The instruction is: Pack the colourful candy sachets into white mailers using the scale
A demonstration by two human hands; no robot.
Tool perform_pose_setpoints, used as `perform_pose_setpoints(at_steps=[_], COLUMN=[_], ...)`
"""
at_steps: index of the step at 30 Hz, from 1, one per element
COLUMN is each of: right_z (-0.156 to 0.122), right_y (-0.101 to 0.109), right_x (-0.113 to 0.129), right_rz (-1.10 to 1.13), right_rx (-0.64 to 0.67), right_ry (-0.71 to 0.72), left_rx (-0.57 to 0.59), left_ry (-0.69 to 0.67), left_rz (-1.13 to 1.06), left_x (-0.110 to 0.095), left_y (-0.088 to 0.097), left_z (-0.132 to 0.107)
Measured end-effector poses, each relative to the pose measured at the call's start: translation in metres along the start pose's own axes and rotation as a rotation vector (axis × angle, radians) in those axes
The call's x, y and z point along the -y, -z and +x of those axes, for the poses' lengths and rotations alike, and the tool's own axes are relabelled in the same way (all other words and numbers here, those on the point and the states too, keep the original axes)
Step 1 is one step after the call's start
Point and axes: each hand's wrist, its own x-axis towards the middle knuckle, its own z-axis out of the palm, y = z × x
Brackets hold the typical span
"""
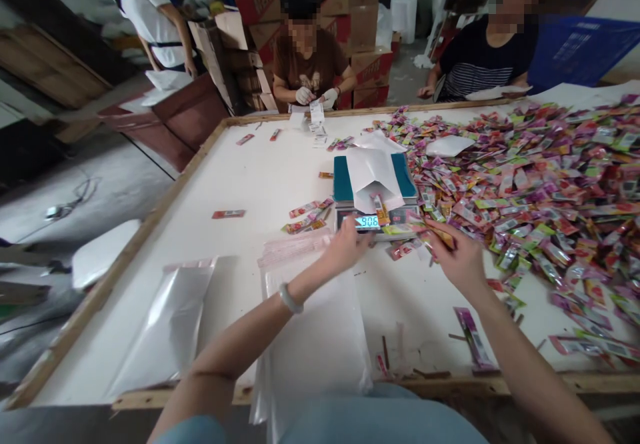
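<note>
A digital scale (341, 216) with a lit display stands in the middle of the white table. On its teal platform (343, 179) lies a white bag (373, 167), its mouth facing me, with an orange packet (381, 209) at the opening. My right hand (457, 254), right of the scale, is closed on small coloured packets (434, 239). Close to the display's left side is my left hand (347, 247); motion blurs its fingers, so their grip is unclear. Below my left forearm lies a stack of clear plastic bags (320, 337).
A large heap of packets (540, 177) covers the table's right side. A filled white bag (167, 324) lies at left, with loose packets (307, 217) beside the scale. Across the table, one person (310, 64) in white gloves handles labels (317, 116); another (483, 57) sits at right.
</note>
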Motion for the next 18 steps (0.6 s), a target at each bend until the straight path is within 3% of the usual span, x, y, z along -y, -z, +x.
perform_pose_setpoints(at_steps=[2, 4, 8, 11, 14, 16, 18], right_z=[0.024, 0.041, 0.039, 0.016, -0.012, -0.026, -0.035], right_y=[-0.018, -0.027, -0.008, 0.025, 0.048, 0.049, 0.036], right_x=[0.007, 0.011, 0.0, -0.03, -0.063, -0.074, -0.073], right_rz=[0.048, 0.052, -0.072, -0.228, -0.291, -0.102, 0.299], right_rx=[0.038, 0.057, 0.028, 0.055, 0.2, 0.253, 0.288], right_ry=[0.033, 0.035, 0.047, -0.001, -0.162, -0.278, -0.448], left_rx=[-0.113, -0.139, -0.197, -0.219, -0.205, -0.166, -0.086], left_ry=[0.077, 0.098, 0.001, -0.119, -0.224, -0.294, -0.35], left_rz=[0.015, 0.018, 0.024, 0.038, 0.017, -0.055, -0.143], left_x=[0.003, 0.001, -0.021, -0.042, -0.054, -0.055, -0.056], left_y=[0.005, 0.013, 0.035, 0.054, 0.069, 0.071, 0.065], left_z=[0.04, 0.075, 0.113, 0.115, 0.1, 0.081, 0.053])
